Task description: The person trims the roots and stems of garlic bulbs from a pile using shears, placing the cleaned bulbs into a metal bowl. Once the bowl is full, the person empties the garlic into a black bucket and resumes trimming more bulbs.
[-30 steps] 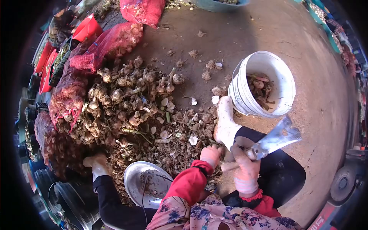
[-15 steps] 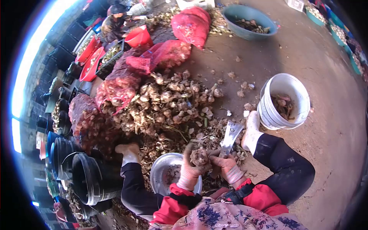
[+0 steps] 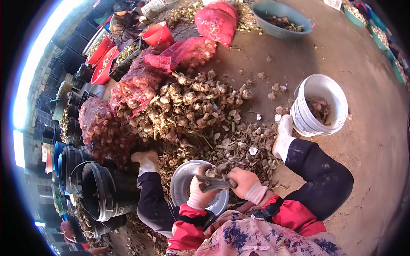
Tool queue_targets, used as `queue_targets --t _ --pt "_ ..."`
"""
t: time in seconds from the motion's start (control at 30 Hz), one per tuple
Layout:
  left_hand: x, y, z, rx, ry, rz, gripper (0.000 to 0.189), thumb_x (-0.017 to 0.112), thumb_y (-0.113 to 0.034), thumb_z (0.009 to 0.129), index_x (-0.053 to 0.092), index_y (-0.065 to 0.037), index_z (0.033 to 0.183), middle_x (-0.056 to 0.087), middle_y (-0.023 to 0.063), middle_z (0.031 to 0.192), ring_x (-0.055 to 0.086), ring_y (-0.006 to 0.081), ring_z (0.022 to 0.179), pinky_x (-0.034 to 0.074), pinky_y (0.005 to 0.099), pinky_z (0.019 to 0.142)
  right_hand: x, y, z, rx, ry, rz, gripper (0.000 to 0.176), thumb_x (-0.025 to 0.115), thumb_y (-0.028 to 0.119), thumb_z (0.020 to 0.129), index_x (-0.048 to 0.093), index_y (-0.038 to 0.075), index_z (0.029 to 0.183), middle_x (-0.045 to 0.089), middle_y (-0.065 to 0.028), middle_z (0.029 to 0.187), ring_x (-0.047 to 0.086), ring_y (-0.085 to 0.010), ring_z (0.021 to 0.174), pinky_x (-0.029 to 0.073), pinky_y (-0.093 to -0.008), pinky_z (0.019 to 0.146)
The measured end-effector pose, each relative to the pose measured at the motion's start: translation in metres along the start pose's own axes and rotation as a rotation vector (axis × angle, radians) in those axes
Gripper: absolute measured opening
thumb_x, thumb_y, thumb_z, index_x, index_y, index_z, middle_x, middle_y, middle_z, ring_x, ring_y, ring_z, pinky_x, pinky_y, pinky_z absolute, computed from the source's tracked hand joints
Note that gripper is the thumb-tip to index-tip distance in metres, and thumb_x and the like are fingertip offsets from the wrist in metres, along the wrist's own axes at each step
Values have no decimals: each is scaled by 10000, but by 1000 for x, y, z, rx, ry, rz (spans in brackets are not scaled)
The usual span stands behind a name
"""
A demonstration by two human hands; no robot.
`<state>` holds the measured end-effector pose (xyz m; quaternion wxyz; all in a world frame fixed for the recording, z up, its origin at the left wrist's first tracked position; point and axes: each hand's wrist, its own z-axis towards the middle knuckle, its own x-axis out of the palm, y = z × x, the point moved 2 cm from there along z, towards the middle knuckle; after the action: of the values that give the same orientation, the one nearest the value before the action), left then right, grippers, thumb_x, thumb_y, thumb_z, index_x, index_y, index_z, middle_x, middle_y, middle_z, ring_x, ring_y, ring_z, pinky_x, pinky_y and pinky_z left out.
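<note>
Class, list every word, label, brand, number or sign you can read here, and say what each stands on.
None can be read.
White plastic bucket: no readable lettering on its wall.
Large black plastic bucket: no legible label.
Grey metal blade at the hands: no readable brand.
Pink floral garment: a pattern, no legible words.
Containers along the far left: too small and blurred to tell.
</note>
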<state>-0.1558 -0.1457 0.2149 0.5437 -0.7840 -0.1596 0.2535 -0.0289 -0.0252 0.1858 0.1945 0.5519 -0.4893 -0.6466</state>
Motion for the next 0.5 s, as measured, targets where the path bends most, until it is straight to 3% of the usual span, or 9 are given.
queue_targets --t 0.03,0.13,0.27,0.3,0.37,0.4,0.43,0.47,0.5 --pt "-1 12 5 138 -84 286 608 853 -155 658 493 -14 1127 658 69 808 664 193 771 524 314 701 6 -1 1 29 55 -74 252 664 142 731 649 92 978 606 -122 958 608 -357 889 502 -426 756" --pt "2 33 7 281 -183 371 570 845 -201 662 511 -17 1085 653 91 815 661 213 755 518 323 686 11 -2 4 107 150 -141 270 636 129 730 654 107 998 593 -134 1000 605 -366 913 504 -450 781" --pt "12 35 3 273 -285 251 572 855 -189 642 514 -19 1068 626 74 818 623 203 716 515 323 684 16 -13 5 93 153 -176 278 666 147 722 643 115 997 578 -153 989 618 -364 904 501 -471 774" --pt "19 4 -5 163 -262 175 631 893 -204 585 518 -11 1054 615 75 839 606 193 730 511 323 701 16 -17 4 83 164 -152 285 662 146 719 645 118 1002 589 -155 1014 613 -366 930 504 -458 790" --pt "21 12 -11 81 -281 188 662 908 -218 558 518 -8 1051 611 81 849 605 194 749 510 328 717 20 -28 5 68 170 -127 292 659 144 717 647 120 1007 599 -158 1039 609 -368 956 506 -445 806" --pt "21 16 -13 -6 -299 199 694 924 -231 531 519 -4 1047 608 87 860 603 195 767 508 333 733 24 -43 3 178 84 -18 282 645 143 724 658 107 1003 624 -168 1027 617 -369 957 511 -432 812" --pt "19 1 -17 224 -349 472 710 930 -240 529 521 -11 1062 604 101 905 600 198 803 506 337 753 28 -63 2 287 -3 92 275 632 142 732 669 93 1000 650 -178 1015 625 -370 958 517 -419 817" --pt "20 -23 -31 345 -293 494 723 932 -247 530 524 -21 1082 599 102 942 603 213 854 509 348 784 27 -114 0 455 -2 18 243 607 148 762 686 61 974 683 -194 936 654 -359 917 528 -402 796" --pt "18 -30 -40 350 -305 427 721 931 -238 534 525 -25 1091 596 101 964 603 214 877 509 345 799 26 -153 -4 737 -42 54 222 620 168 773 691 42 941 687 -195 853 677 -340 843 529 -405 746"
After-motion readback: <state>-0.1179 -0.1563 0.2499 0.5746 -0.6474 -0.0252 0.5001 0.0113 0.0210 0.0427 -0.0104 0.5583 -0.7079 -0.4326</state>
